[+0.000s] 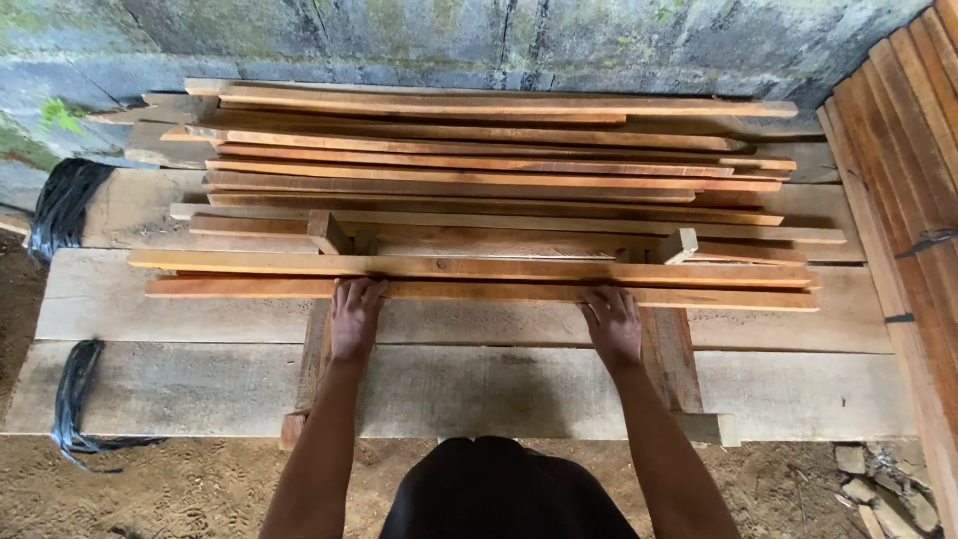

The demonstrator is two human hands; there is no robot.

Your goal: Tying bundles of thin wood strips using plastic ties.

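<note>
Both hands are seen laid flat at the centre of the frame, fingers extended and pressed against the front edge of the nearest wooden slat (479, 293). The left hand (354, 321) is placed left of centre, the right hand (613, 326) right of centre; neither is clamped around anything, the fingers being held straight and close together, with their tips touching the slat. This slat is found lying lengthwise across the middle of the frame, as the front member of a stack of slats (479, 165) that is built up toward the upper part of the picture. The stack is carried on two short cross supports (671, 359), which run front to back beneath it and are laid over broad grey planks (180, 389). Black strapping (62, 205) is noted at the upper left, and a second bundle of black strapping (75, 399) at the lower left. Further reddish boards (913, 130) are seen leaning at the right edge. A weathered stone wall (449, 40) is recorded along the top, with bare earth (150, 489) at the bottom.
</note>
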